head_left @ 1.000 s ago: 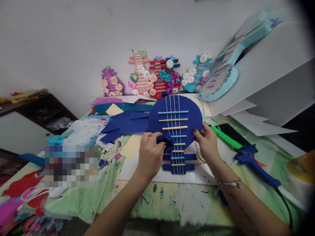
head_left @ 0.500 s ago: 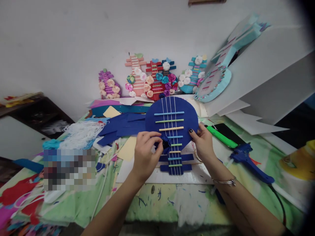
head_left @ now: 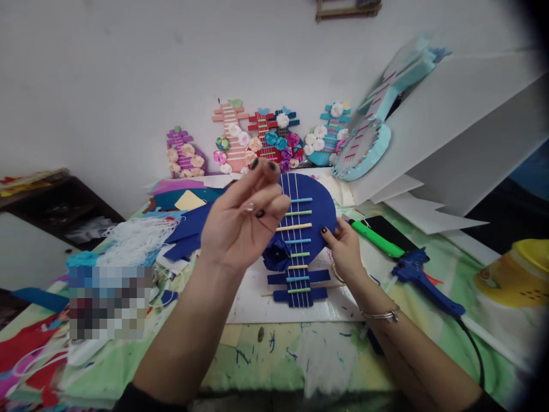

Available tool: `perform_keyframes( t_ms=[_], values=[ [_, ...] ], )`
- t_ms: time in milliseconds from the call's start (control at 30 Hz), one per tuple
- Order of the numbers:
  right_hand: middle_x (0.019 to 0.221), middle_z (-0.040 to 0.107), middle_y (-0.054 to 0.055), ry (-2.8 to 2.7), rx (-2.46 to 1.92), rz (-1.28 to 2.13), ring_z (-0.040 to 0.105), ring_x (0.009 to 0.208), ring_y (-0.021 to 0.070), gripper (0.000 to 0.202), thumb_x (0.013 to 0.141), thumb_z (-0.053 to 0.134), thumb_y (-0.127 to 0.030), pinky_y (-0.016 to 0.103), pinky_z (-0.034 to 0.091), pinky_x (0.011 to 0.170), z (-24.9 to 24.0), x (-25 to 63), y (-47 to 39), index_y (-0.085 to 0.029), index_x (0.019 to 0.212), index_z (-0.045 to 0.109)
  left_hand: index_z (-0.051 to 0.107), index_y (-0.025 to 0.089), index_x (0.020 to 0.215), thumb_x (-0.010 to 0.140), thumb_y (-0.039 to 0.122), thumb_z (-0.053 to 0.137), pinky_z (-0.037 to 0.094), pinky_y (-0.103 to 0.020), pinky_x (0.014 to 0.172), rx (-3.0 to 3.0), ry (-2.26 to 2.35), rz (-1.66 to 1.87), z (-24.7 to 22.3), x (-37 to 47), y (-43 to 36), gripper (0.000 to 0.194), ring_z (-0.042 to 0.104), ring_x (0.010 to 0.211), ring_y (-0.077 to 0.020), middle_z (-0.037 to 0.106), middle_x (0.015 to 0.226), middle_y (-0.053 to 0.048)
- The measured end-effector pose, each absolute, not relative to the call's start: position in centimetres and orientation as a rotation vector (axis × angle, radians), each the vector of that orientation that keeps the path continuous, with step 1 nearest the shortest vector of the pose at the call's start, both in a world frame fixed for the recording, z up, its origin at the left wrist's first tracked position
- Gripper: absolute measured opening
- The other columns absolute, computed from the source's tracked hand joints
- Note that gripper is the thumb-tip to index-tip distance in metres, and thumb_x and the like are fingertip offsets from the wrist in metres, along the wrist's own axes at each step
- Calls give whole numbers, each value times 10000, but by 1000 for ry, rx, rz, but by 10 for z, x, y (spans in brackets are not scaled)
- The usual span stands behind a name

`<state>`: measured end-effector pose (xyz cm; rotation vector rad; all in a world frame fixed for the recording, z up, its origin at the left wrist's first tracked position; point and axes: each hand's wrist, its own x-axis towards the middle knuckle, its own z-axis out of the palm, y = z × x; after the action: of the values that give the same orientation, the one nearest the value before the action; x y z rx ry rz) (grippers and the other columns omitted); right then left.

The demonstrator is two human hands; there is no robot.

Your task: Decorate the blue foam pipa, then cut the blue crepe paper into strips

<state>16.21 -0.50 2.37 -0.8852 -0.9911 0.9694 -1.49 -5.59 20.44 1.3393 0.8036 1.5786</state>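
A dark blue guitar-shaped piece [head_left: 319,212] with white strings and coloured cross sticks lies neck towards me. My right hand [head_left: 345,249] grips its right edge, thumb on top. My left hand [head_left: 246,220] is raised in front of its left part, palm turned up, fingers curled and pressed together, with nothing visible in them. It hides much of the round body. Below that hand, a dark blue flower [head_left: 277,254] sits on the piece beside the strings.
A blue glue gun [head_left: 429,280] and a green cutter [head_left: 377,239] lie at right, near a yellow-lidded container [head_left: 518,274]. White yarn [head_left: 132,237] and blue strips [head_left: 189,229] are at left. Several decorated small guitars [head_left: 234,137] and a larger light-blue one [head_left: 373,143] stand at the back.
My left hand has let go of the blue flower and risen up and towards me, its palm now showing. My right hand still holds the guitar piece. The view has shifted slightly.
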Motion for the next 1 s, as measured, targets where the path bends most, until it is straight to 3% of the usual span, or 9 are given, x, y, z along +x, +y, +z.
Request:
perform_keyframes(
  t_ms=[133, 267, 333, 400, 500, 667, 900, 1000],
  values=[
    [1029, 716, 65, -1002, -860, 968, 677, 913, 228, 367, 756, 694, -306, 440, 511, 917, 23, 162, -4, -212, 1096, 594, 567, 177, 864, 969, 189, 404, 416, -138, 451, 1274, 695, 1704, 234, -20, -63, 194, 544, 485, -23, 584, 799, 18],
    [1033, 716, 65, -1001, -869, 961, 675, 926, 235, 383, 746, 699, -312, 445, 511, 916, 22, 162, -3, -205, 1097, 590, 560, 161, 880, 985, 175, 272, 283, -98, 409, 1433, 699, 1464, 225, -13, -50, 307, 366, 333, 28, 524, 625, 67],
    [1037, 715, 69, -999, -866, 954, 671, 943, 242, 388, 742, 700, -310, 450, 504, 923, 21, 162, -3, -197, 1097, 589, 584, 159, 831, 878, 129, 492, 377, -143, 455, 1713, 912, 1225, 203, -3, -35, 108, 485, 405, -30, 602, 598, 53],
    [1032, 716, 74, -997, -852, 957, 672, 940, 246, 386, 740, 701, -301, 452, 504, 921, 21, 162, -3, -191, 1093, 589, 637, 143, 696, 792, 149, 614, 484, -226, 618, 2056, 1195, 966, 175, 7, -20, 99, 632, 617, -122, 670, 651, -15],
    [1004, 721, 76, -1003, -838, 964, 678, 912, 247, 369, 741, 696, -289, 451, 510, 905, 22, 162, -3, -188, 1080, 589, 694, 163, 680, 755, 174, 658, 493, -343, 742, 2380, 1573, 644, 143, 18, -9, 84, 658, 763, -215, 701, 740, -67],
    [1033, 712, 74, -1042, -863, 910, 668, 938, 243, 353, 768, 662, -297, 438, 511, 904, 21, 161, -3, -195, 1099, 592, 670, 172, 676, 752, 144, 642, 480, -431, 740, 2385, 1730, 613, 126, 31, -16, 86, 650, 822, -302, 676, 740, -103],
    [1026, 716, 77, -1033, -858, 913, 672, 928, 241, 374, 755, 670, -296, 429, 514, 896, 22, 161, -3, -191, 1104, 589, 562, 183, 756, 691, 26, 612, 481, -365, 754, 2294, 1558, 779, 120, 39, -13, 177, 648, 830, -243, 658, 755, -48],
    [1014, 720, 77, -998, -845, 952, 677, 917, 240, 375, 747, 682, -297, 434, 509, 903, 23, 161, -4, -189, 1095, 591, 494, 183, 735, 699, 81, 644, 472, -241, 618, 2153, 1394, 861, 134, 27, -11, 185, 634, 693, -144, 662, 751, -16]
  ],
)
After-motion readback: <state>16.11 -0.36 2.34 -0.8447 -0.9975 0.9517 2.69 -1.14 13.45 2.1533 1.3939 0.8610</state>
